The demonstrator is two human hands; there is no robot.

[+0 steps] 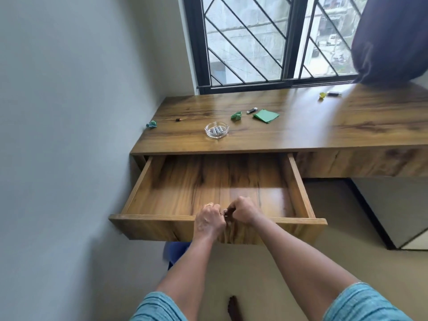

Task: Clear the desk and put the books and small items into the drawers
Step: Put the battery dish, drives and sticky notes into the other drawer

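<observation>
Our left hand [209, 220] and right hand [243, 210] meet over the front edge of the one open wooden drawer [176, 188]. Both have their fingers curled, pinching what looks like a thin dark pin [224, 214] — too small to be sure. On the long wooden desk [301, 130] lie one round glass ashtray [206, 132] holding grey batteries [217, 130], three crumpled paper wads [236, 115], one folded green paper square [266, 115] and two small dark sticks [252, 110].

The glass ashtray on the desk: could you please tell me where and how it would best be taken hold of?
I would take the glass ashtray across its thick rim, coming from above on the side nearest the open drawer. It sits low and flat on the desk, and small grey cylinders lie loose inside, so the grip should probably stay level.
</observation>
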